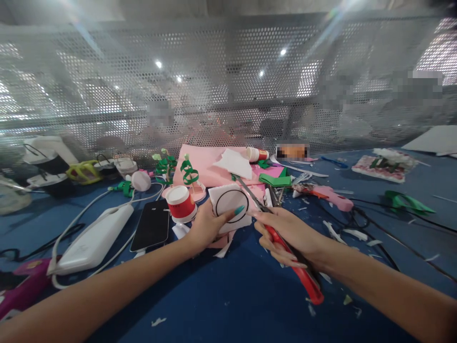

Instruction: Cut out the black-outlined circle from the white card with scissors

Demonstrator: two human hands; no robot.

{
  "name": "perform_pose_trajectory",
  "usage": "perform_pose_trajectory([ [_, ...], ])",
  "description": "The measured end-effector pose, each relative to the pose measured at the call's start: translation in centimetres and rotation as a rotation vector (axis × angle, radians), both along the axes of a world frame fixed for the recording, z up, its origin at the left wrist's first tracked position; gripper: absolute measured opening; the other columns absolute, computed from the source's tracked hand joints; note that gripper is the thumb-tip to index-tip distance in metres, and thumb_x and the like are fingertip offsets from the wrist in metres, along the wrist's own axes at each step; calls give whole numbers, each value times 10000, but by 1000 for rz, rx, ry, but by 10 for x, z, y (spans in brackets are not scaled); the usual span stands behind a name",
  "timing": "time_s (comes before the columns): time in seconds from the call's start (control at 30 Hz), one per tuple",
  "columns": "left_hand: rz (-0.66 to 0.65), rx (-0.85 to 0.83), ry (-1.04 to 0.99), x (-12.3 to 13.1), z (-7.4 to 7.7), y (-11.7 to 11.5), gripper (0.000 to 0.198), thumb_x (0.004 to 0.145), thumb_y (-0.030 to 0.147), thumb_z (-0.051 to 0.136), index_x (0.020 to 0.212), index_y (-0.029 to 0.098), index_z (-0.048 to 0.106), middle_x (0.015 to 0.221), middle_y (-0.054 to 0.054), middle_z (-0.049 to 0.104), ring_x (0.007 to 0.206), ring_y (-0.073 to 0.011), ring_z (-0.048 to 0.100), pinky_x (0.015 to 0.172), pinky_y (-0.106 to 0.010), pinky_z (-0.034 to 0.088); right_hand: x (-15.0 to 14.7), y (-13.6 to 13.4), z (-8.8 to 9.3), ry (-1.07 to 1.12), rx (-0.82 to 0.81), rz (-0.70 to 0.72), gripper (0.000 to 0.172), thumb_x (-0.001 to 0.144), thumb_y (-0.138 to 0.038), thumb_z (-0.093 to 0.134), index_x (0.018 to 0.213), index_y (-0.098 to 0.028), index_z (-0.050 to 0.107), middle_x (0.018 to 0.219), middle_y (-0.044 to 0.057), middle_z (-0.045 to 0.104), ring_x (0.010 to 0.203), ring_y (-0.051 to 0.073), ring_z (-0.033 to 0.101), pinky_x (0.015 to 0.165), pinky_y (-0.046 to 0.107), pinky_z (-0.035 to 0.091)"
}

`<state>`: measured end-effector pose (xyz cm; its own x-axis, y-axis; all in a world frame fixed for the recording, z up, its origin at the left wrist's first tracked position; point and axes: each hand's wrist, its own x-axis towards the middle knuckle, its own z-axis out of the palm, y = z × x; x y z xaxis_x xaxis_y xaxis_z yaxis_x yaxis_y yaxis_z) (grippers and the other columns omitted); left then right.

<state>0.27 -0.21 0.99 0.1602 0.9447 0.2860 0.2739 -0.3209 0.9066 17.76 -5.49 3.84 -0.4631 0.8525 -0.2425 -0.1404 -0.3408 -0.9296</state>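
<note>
My left hand point(209, 225) pinches a white paper piece point(228, 206) that has a black circle drawn on it, thumb on top. My right hand point(287, 233) grips red-handled scissors point(282, 240); their blades point(252, 193) point up and away, lying against the right edge of the paper. Both hands hover just above the blue table point(228, 295). A red and white paper cup point(181, 204) lies on its side just left of my left hand.
A black phone point(152, 225) and a white power bank point(93, 242) with cables lie at left. Pink sheets point(207, 166), green paper strips point(274, 179), a pink glue gun point(330, 196) and scraps lie behind. A perforated metal screen point(228, 85) closes off the back.
</note>
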Motion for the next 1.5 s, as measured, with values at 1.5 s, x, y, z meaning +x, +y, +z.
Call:
perform_pose_trajectory([
  [1.5, -181, 63, 22, -1, -2, -4, 277, 727, 213, 608, 995, 148, 643, 994, -73, 707, 928, -246, 650, 802, -350, 536, -3, -6, -4, -41, -34, 7, 369, 880, -399, 391, 565, -210, 355, 303, -84, 386, 155, 46, 282, 153, 138, 208],
])
